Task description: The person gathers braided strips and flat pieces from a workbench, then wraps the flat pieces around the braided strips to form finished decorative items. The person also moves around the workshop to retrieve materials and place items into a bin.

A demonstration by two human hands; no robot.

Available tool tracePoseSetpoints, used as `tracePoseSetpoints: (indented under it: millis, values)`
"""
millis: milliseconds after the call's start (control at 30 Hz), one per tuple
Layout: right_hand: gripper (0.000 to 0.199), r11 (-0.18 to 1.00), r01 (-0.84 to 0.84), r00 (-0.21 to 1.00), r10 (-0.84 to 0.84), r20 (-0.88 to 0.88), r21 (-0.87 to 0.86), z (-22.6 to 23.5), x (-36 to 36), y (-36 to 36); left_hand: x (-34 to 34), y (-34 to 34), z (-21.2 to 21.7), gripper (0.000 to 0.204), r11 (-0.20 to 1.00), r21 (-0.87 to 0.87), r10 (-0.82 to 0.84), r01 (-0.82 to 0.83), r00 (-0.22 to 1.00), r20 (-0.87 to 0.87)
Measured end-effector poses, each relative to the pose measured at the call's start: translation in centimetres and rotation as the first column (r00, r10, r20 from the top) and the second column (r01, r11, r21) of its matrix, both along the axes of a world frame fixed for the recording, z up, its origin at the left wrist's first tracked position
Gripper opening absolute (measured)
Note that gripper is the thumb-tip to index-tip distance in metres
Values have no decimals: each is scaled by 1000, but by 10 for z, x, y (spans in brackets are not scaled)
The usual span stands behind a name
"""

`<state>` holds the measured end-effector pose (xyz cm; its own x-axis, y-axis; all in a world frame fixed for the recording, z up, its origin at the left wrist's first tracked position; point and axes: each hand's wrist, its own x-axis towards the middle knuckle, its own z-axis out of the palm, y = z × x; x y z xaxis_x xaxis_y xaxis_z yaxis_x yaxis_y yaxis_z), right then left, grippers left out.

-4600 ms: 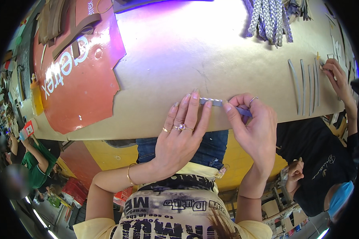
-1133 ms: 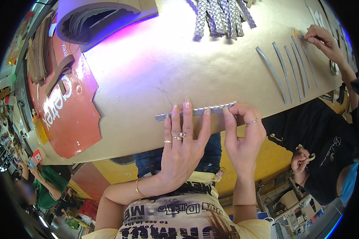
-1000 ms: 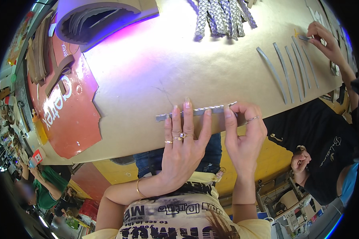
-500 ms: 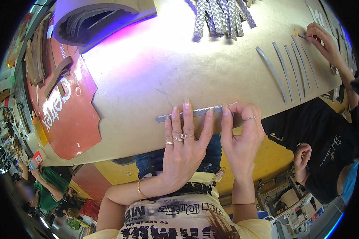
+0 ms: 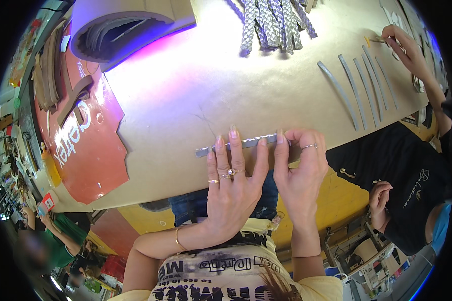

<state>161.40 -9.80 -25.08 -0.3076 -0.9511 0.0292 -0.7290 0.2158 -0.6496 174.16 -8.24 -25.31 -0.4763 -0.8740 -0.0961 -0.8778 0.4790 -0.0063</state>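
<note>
A narrow grey strip (image 5: pixel 252 144) lies across the near part of the brown-covered table, with a whitish twisted cord along its far edge. My left hand (image 5: pixel 233 188) rests over it, fingers spread and laid flat across the strip, its left end showing past the fingers. My right hand (image 5: pixel 301 170) pinches the strip's right end between thumb and index finger. The fingertips hide that end, so I cannot tell how the cord finishes there.
Several loose grey strips (image 5: pixel 356 93) lie on the table (image 5: pixel 266 95) at right, near a co-worker's hand (image 5: pixel 404 50) holding a small thin tool. Braided silvery bundles (image 5: pixel 271 27) lie at the back. A curved roll (image 5: pixel 125 30), red sheet (image 5: pixel 93 155) and brown strips (image 5: pixel 47 75) are at left.
My hands stay nearly in place, the right one shifting slightly left along the strip. The co-worker's hand at upper right has moved a little, its thin tool now more visible.
</note>
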Motion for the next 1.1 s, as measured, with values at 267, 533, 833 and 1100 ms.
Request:
tracePoseSetpoints:
  millis: [267,533,833,1100]
  values:
    - [12,996,91,995,-92,37,26,5,-10,5,-2,0,-2,47,997,-73,-25,31,997,72]
    - [10,994,87,987,-96,127,69,10,-15,5,-2,-3,-2,50,993,-99,-51,63,991,124]
    - [10,996,78,993,-83,89,49,5,-12,7,-1,-2,-1,50,993,-95,-59,73,989,134]
    - [13,997,73,997,-73,20,2,-1,-10,10,-2,-1,-1,54,996,-80,-34,43,994,107]
